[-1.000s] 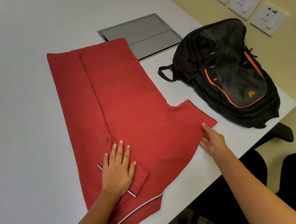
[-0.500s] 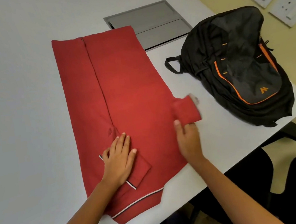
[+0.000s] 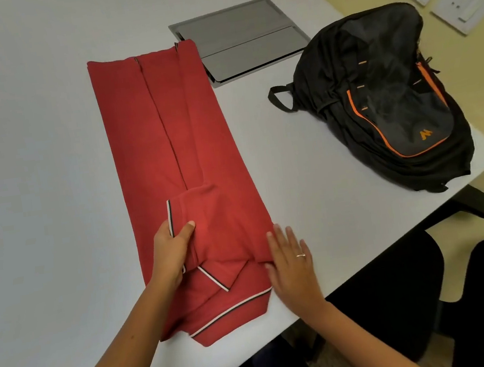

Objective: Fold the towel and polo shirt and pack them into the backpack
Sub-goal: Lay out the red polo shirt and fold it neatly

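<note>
**Right Side Panel Folded In; Sleeve Fold Unsecured**

Since the earlier frames, the polo shirt's (image 3: pixel 174 149) right side and sleeve had been turned inward, leaving a long narrow strip on the table (image 3: pixel 30 149). At the earlier moment the left hand lay flat on the cloth; it now gripped the striped sleeve cuff (image 3: pixel 170 217).

Positions, taken from the polo shirt: the backpack (image 3: pixel 383 97) lay well apart to its right, closed as far as could be judged. A grey floor-box lid (image 3: pixel 240 38) sat just beside the shirt's far right corner. No towel could be identified; only a red sliver showed at the frame's left edge, too little to name.

Risk, as a judgement: the sleeve stood raised and bunched under the grip. If released without smoothing, it would likely spring open and spoil the strip's straight edges. The collar end sat at the table's near edge and could slide off if the cloth were dragged nearer.

Left hand (image 3: pixel 171 254): closed in a pinch, thumb over the cuff, fingers beneath, holding the sleeve.

Right hand (image 3: pixel 291 263): open, fingers spread and flat, blurred, resting at the shirt's right folded edge near the collar, holding nothing.
</note>
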{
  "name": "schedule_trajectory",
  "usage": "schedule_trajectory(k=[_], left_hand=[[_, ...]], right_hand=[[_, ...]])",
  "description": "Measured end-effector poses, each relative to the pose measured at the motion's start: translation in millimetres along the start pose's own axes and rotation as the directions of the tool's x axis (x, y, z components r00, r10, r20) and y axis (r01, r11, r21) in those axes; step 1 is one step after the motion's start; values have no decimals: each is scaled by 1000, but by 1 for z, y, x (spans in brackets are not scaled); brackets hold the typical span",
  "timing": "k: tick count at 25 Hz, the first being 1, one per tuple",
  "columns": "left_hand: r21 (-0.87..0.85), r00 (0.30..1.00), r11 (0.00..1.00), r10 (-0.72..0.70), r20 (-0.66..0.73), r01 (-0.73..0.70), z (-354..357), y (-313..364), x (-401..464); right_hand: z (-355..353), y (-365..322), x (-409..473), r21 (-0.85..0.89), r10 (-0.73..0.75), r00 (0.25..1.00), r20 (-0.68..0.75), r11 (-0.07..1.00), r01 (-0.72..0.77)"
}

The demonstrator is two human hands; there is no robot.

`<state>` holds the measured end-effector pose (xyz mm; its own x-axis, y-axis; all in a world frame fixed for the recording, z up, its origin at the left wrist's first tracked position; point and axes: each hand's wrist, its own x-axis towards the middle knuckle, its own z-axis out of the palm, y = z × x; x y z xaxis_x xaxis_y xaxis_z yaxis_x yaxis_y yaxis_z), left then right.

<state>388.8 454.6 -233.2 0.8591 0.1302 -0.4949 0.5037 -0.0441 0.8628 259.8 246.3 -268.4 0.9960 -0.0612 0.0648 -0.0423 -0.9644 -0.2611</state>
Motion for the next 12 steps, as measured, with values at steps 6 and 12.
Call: schedule_trajectory(k=[6, 12], left_hand=[[-147, 974, 967, 219, 59, -209, -12, 29, -17], [88, 993, 989, 121, 2, -121, -68, -11, -11]], right_hand=[[3, 26, -4, 83, 149, 989, -15, 986, -148], [7, 24, -9, 9, 150, 987, 56, 989, -151]])
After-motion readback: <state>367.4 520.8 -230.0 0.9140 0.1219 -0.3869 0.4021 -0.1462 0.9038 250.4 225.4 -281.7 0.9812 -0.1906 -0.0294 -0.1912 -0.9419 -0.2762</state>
